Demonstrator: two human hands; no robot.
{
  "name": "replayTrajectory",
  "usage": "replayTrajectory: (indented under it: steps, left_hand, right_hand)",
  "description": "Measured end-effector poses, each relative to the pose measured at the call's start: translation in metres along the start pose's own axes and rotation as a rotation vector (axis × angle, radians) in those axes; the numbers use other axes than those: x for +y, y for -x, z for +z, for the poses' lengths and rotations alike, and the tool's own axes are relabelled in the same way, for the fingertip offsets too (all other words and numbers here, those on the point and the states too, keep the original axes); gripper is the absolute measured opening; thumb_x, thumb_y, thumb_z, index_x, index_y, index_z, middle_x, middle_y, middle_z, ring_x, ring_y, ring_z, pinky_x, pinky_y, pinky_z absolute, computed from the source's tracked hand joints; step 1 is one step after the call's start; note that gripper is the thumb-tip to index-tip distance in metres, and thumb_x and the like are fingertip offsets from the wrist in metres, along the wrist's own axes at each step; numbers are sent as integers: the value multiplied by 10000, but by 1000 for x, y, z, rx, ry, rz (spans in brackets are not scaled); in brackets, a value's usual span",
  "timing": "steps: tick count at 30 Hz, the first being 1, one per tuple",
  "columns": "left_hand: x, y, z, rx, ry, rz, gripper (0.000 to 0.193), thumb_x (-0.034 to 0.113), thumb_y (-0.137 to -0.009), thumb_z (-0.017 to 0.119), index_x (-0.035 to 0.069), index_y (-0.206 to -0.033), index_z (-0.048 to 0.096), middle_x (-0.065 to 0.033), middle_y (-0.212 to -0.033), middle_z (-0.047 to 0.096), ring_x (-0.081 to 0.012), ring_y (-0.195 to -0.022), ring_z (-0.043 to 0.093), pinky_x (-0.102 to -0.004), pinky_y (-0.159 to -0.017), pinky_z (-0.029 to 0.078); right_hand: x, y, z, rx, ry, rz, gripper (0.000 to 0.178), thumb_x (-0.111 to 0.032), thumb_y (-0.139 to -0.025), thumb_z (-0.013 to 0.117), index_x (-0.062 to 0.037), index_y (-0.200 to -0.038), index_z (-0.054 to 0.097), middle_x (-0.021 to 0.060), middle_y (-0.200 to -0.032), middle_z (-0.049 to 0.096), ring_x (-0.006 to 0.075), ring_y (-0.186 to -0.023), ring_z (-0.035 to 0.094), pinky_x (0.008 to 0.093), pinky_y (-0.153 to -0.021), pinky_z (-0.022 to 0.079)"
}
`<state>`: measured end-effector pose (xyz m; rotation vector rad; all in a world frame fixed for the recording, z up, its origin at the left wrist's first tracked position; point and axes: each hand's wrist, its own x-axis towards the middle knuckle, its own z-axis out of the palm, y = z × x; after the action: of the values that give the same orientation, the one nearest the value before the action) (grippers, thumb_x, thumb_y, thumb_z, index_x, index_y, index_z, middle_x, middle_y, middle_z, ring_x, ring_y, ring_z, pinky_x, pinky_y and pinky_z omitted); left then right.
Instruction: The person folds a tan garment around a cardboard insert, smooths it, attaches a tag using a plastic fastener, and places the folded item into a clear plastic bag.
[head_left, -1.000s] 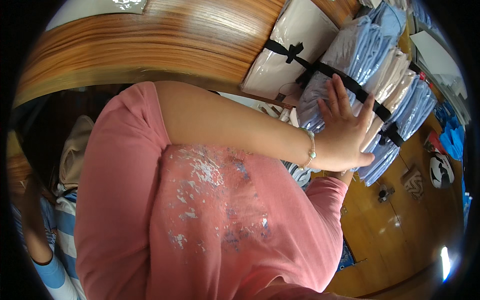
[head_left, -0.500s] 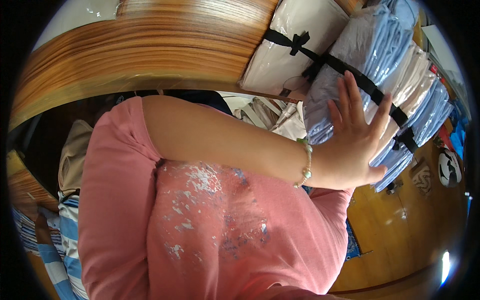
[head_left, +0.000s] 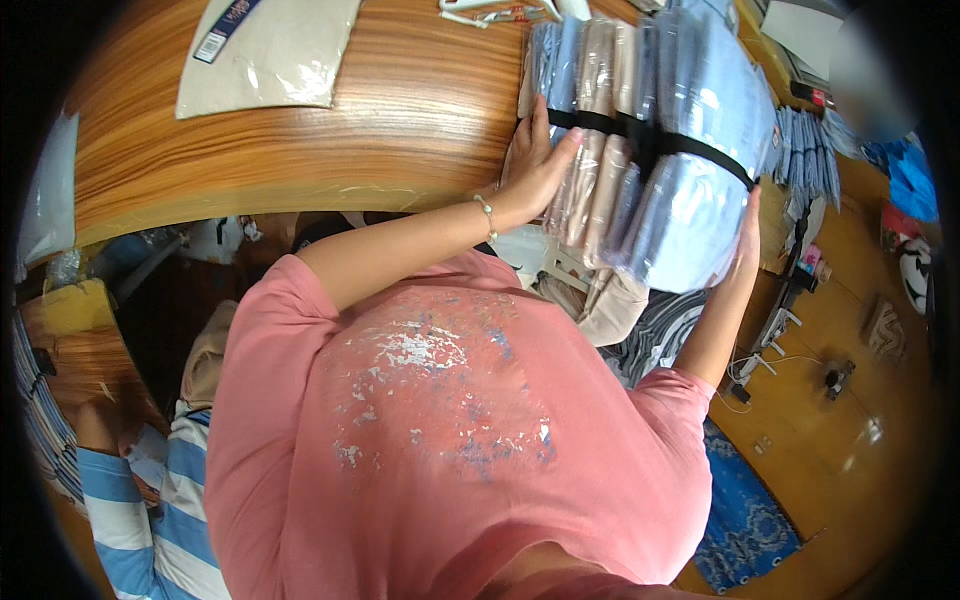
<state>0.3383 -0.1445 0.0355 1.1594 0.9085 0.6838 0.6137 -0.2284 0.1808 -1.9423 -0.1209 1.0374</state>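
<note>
Swung round since a second ago, the strapped bundle of bagged garments point(head_left: 650, 150) now stands on end at the wooden table point(head_left: 400, 110) edge, pressed between both palms. Left hand point(head_left: 535, 165) lies flat, fingers spread, on its near side; right hand point(head_left: 748, 245) is mostly hidden behind the far side, arm raised.
</note>
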Motion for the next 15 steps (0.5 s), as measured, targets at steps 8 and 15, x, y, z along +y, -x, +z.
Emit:
replayTrajectory:
  steps: [8, 15]
  left_hand:
    - [17, -22, -16, -158, 125, -173, 913, 675, -854, 284, 42, -1445, -8, -293, -1462, 59, -405, -1368, 61, -423, -1106, 104]
    - [12, -25, -19, -138, 31, -103, 894, 657, -867, 276, 18, -1440, 26, -274, -1473, 34, -403, -1372, 21, -443, -1108, 66]
  right_hand:
    - [-11, 22, 46, -132, 58, -132, 585, -494, -837, 595, -8, -1159, 553, 97, -1024, 637, 169, -818, 636, 291, -713, 528]
    - [-10, 1, 40, -287, 22, -121, 612, -521, -822, 600, -12, -1160, 554, 107, -1042, 633, 161, -847, 631, 283, -736, 523]
